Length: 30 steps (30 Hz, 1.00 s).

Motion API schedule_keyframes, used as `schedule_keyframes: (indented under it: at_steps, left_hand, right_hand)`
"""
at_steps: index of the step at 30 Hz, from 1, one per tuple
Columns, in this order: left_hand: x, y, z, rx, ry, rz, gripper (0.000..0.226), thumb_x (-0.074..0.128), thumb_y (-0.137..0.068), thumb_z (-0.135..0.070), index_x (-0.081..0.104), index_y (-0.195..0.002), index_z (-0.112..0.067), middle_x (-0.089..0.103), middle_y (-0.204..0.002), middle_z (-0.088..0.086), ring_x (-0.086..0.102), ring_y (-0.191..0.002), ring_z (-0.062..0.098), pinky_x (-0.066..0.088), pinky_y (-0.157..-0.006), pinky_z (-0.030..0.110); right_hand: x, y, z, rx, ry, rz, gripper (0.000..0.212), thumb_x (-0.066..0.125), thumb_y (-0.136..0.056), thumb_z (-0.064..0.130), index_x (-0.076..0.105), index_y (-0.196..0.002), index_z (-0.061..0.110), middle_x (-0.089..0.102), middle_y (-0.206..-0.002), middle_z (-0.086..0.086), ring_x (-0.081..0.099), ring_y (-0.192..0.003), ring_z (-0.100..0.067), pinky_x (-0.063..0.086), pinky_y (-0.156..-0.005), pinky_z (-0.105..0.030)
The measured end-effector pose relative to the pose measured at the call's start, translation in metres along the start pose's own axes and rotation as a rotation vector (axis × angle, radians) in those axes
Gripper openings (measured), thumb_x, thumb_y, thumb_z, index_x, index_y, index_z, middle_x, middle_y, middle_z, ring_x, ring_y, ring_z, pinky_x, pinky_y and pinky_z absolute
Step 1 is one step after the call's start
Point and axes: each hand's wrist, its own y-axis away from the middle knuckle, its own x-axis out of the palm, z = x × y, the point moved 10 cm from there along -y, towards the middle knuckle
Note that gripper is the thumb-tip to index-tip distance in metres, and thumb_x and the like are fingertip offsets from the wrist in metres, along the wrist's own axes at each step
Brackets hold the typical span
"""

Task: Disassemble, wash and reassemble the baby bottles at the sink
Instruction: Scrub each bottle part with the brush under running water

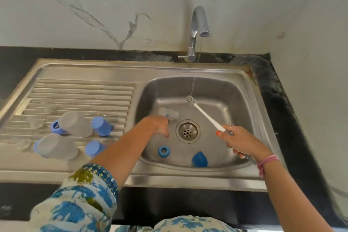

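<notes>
My right hand [243,142] grips the handle of a white bottle brush [202,112], whose bristle head sits under a thin stream from the tap [198,24]. My left hand [157,125] reaches into the sink basin [243,100], its fingers at a clear baby bottle [169,114] lying near the drain [188,131]; whether they hold it I cannot tell. A blue screw ring [163,151] and a blue cap [199,159] lie on the basin floor. Two clear bottles [75,123] [56,147] with blue rings lie on the drainboard.
Two blue caps [100,126] [93,148] and clear teats [49,107] [35,122] [23,144] also sit on the ribbed drainboard [81,90]. A black countertop [293,118] frames the sink, with marble wall behind and to the right.
</notes>
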Motion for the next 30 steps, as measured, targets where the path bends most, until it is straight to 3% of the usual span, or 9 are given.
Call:
schedule_keyframes:
  at_steps: [2,4,6,13,20,22,25,27,30]
  left_hand:
    - [0.029,-0.009,-0.008,-0.013,-0.048,0.065,0.035,0.065,-0.089,-0.031,0.056,-0.066,-0.007,0.058,-0.069,0.010,0.062,-0.080,0.031,0.051,-0.082,0.037]
    - [0.047,-0.016,-0.009,-0.029,-0.047,0.070,0.030,0.068,-0.087,-0.028,0.064,-0.089,0.001,0.065,-0.094,0.020,0.064,-0.101,0.035,0.050,-0.089,0.040]
    - [0.056,-0.023,-0.007,-0.049,-0.038,0.019,0.049,0.072,-0.084,-0.028,0.055,-0.119,0.001,0.058,-0.121,0.020,0.060,-0.110,0.033,0.049,-0.091,0.039]
    - [0.092,-0.046,-0.001,-0.131,-0.105,0.048,0.093,0.077,-0.079,-0.032,0.018,-0.147,-0.012,0.028,-0.142,0.015,0.050,-0.123,0.039,0.048,-0.096,0.049]
    - [0.093,-0.054,-0.003,-0.122,0.031,-0.048,0.053,0.054,-0.094,-0.017,0.030,-0.139,-0.005,0.035,-0.139,0.017,0.050,-0.124,0.037,0.043,-0.099,0.042]
    - [0.067,-0.052,0.003,-0.130,0.335,-0.127,0.053,0.065,-0.087,-0.027,0.042,-0.129,-0.004,0.049,-0.125,0.014,0.058,-0.110,0.030,0.047,-0.087,0.036]
    - [0.023,-0.046,0.010,-0.142,1.307,-0.214,0.033,0.071,-0.072,-0.037,0.058,-0.089,-0.012,0.057,-0.072,0.005,0.054,-0.059,0.015,0.044,-0.053,0.026]
    - [0.001,-0.040,0.004,-0.142,1.799,-0.189,0.020,0.064,-0.084,-0.033,0.059,-0.086,-0.014,0.054,-0.071,0.004,0.048,-0.056,0.010,0.048,-0.049,0.021]
    - [-0.034,-0.035,-0.005,-0.067,2.069,-0.187,0.024,0.066,-0.087,-0.034,0.061,-0.093,-0.012,0.054,-0.082,0.007,0.053,-0.068,0.012,0.053,-0.064,0.024]
  right_hand:
    - [-0.005,-0.004,-0.006,0.007,-0.002,0.016,0.040,0.051,-0.099,0.032,0.046,-0.138,0.026,0.044,-0.068,-0.003,0.034,-0.045,-0.009,0.031,-0.041,-0.024]
    - [-0.007,-0.009,-0.010,0.011,0.005,0.030,0.041,0.052,-0.099,0.031,0.046,-0.139,0.026,0.044,-0.068,-0.003,0.034,-0.045,-0.010,0.031,-0.040,-0.023]
    - [-0.006,-0.017,-0.013,0.020,0.000,0.040,0.040,0.053,-0.099,0.031,0.047,-0.138,0.027,0.044,-0.069,-0.004,0.035,-0.044,-0.009,0.031,-0.040,-0.023]
    - [0.006,-0.037,-0.016,0.062,0.036,0.041,0.038,0.046,-0.101,0.034,0.047,-0.138,0.026,0.044,-0.071,-0.004,0.037,-0.050,-0.012,0.033,-0.043,-0.026]
    - [0.001,-0.035,-0.012,0.002,0.164,0.003,0.033,0.043,-0.101,0.038,0.052,-0.132,0.030,0.050,-0.070,0.000,0.046,-0.057,-0.013,0.040,-0.050,-0.025]
    - [-0.004,-0.030,-0.008,-0.027,0.192,-0.015,0.031,0.044,-0.101,0.039,0.051,-0.131,0.034,0.051,-0.070,0.001,0.047,-0.058,-0.011,0.040,-0.052,-0.023]
    - [-0.015,-0.019,-0.003,-0.071,0.214,-0.063,0.039,0.047,-0.100,0.039,0.044,-0.139,0.042,0.055,-0.072,0.002,0.052,-0.061,-0.010,0.044,-0.056,-0.022]
    - [-0.024,-0.013,0.000,-0.103,0.273,-0.111,0.042,0.048,-0.099,0.041,0.042,-0.139,0.045,0.060,-0.075,-0.001,0.059,-0.067,-0.015,0.049,-0.061,-0.025]
    - [-0.036,-0.004,0.005,-0.145,0.356,-0.181,0.042,0.048,-0.097,0.046,0.041,-0.138,0.050,0.063,-0.079,-0.003,0.063,-0.072,-0.019,0.055,-0.070,-0.032]
